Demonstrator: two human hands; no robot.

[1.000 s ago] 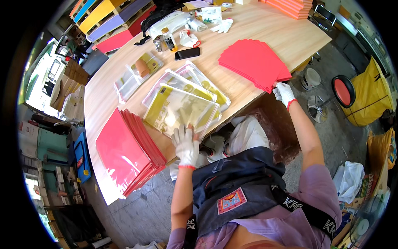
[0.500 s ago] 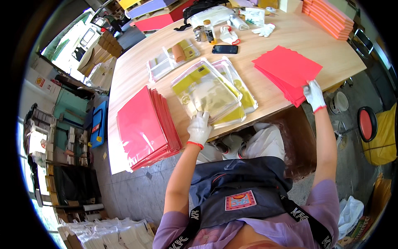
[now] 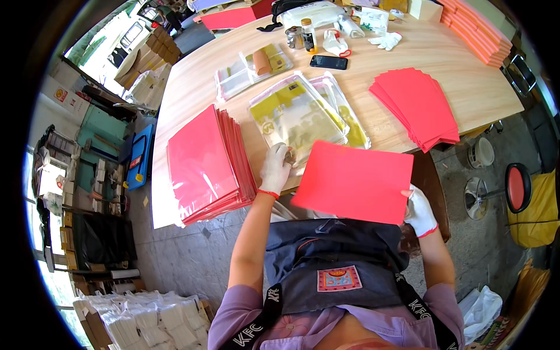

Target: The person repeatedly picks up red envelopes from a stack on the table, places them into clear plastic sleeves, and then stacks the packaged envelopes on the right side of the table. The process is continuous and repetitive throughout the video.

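Observation:
My right hand (image 3: pixel 421 211) grips a red sheet (image 3: pixel 356 182) by its right edge, thumb on top. The sheet hangs over the table's near edge, above my lap, and covers the near end of the clear plastic bags. My left hand (image 3: pixel 275 168) is closed at the near left corner of the top clear plastic bag (image 3: pixel 297 114), its fingertips partly hidden. Both hands wear white gloves with red cuffs. To the right lies a fanned stack of red sheets (image 3: pixel 417 105). On the left stands a thick pile of bagged red sheets (image 3: pixel 201 160).
More clear bags (image 3: pixel 233 79) lie farther back with a brown roll (image 3: pixel 261 62) on them. Behind are a black phone (image 3: pixel 328 62), a bottle (image 3: pixel 308 38), a metal can (image 3: pixel 294 38) and a loose glove (image 3: pixel 386 41). Orange stacked sheets (image 3: pixel 475 32) fill the far right corner.
My right hand has taken a red sheet off the right-hand stack and brought it left and nearer to me. My left hand stays by the bags, its fingers now more curled.

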